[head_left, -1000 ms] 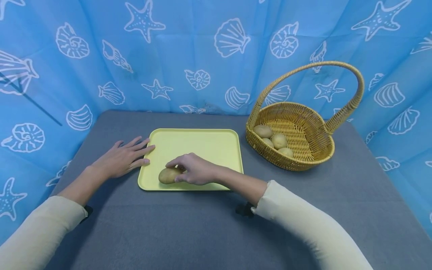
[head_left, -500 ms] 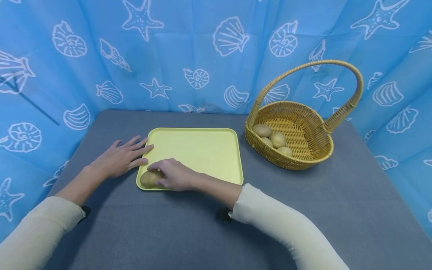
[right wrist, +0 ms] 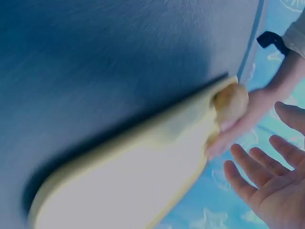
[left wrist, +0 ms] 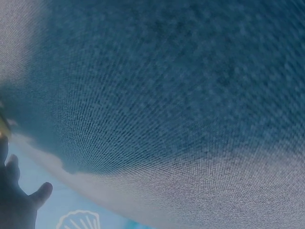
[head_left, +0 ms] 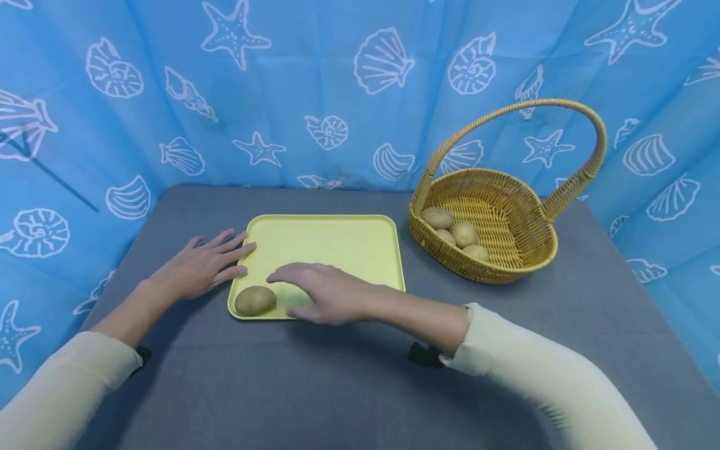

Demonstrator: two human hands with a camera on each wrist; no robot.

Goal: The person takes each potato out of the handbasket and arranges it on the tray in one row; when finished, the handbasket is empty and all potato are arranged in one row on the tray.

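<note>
Nearest us spreads a grey tabletop [head_left: 337,387], where one potato [head_left: 255,301] lies in the near left corner of a yellow tray [head_left: 332,240]. The right hand [head_left: 332,294], fingers loosely parted beside the potato, hides part of the tray; the left hand [head_left: 197,265] lies splayed at its left edge. Beyond, a wicker basket [head_left: 489,274] holds four potatoes [head_left: 465,234], its handle [head_left: 548,102] crossing our view of the blue shell-print curtain [head_left: 320,81].

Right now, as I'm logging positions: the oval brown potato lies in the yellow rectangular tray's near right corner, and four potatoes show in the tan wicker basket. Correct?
Not quite: the oval brown potato lies in the near left corner of the yellow rectangular tray, as the head view shows. Four potatoes do show in the tan wicker basket.
</note>
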